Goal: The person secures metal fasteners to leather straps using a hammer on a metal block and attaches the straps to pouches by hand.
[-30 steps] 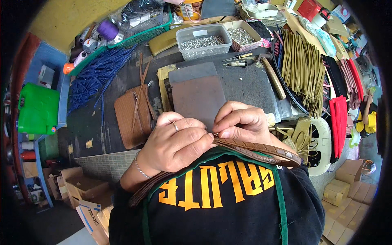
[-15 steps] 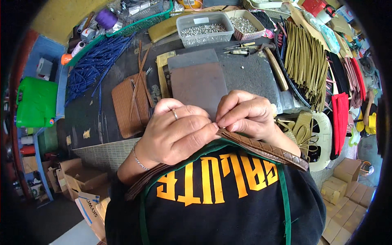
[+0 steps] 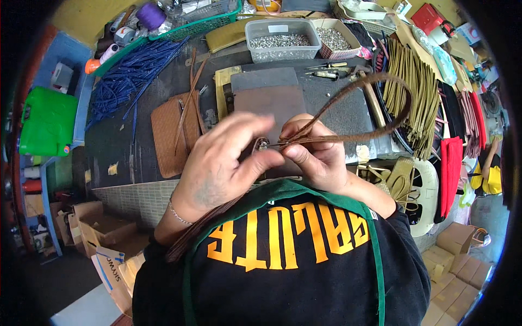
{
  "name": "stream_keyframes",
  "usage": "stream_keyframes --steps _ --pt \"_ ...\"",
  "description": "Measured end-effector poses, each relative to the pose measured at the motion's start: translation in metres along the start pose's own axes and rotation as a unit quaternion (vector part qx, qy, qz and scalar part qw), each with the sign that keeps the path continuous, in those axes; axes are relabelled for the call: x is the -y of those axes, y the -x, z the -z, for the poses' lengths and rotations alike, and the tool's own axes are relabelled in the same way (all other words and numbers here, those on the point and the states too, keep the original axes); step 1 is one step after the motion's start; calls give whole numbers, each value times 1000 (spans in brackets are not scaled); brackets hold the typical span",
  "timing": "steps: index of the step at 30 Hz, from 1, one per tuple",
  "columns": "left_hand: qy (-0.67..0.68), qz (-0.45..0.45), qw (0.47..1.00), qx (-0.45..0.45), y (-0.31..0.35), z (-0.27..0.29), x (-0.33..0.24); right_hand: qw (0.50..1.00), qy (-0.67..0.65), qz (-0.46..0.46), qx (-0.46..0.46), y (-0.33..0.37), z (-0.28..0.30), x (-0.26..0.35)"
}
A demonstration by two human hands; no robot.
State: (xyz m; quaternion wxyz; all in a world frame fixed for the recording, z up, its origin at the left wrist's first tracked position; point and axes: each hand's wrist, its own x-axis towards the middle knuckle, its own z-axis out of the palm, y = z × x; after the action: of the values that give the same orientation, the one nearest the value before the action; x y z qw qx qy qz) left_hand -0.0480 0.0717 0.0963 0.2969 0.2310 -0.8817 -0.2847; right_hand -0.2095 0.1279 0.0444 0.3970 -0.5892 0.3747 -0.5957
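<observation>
A brown leather strap (image 3: 406, 103) stands out in a wide loop to the right of my hands, over the bench. My right hand (image 3: 321, 157) pinches its two runs together between thumb and fingers. My left hand (image 3: 220, 157) is curled around the strap's other part, its fingertips blurred. A small shiny metal piece (image 3: 262, 144) shows at the strap between my left thumb and forefinger. The strap's braided tail (image 3: 190, 236) hangs below my left wrist against my dark top. A flat brown woven leather piece (image 3: 166, 138) with thin straps on it lies left of my hands.
A dark slab (image 3: 266, 103) lies on the bench just beyond my hands. Behind it stand a clear tub (image 3: 283, 51) and a checked box (image 3: 336, 46) of small metal parts. Blue cords (image 3: 130, 76) lie left, a hammer handle (image 3: 375, 103) and olive strips (image 3: 410, 76) right.
The strap's right part has swung up from my chest into an open loop. My left hand has turned and moved slightly away from the right, uncovering the metal piece.
</observation>
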Motion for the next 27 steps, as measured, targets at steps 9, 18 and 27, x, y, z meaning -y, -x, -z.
stream_keyframes --steps 9,18,27 --pt "-22 32 999 36 6 -17 7 997 -57 -14 -56 0 -17 -13" --pt "114 22 993 9 5 -22 14 999 25 -29 -37 -3 12 -10" --pt "290 184 939 39 8 -29 23 975 -180 -133 18 -9 21 -7"
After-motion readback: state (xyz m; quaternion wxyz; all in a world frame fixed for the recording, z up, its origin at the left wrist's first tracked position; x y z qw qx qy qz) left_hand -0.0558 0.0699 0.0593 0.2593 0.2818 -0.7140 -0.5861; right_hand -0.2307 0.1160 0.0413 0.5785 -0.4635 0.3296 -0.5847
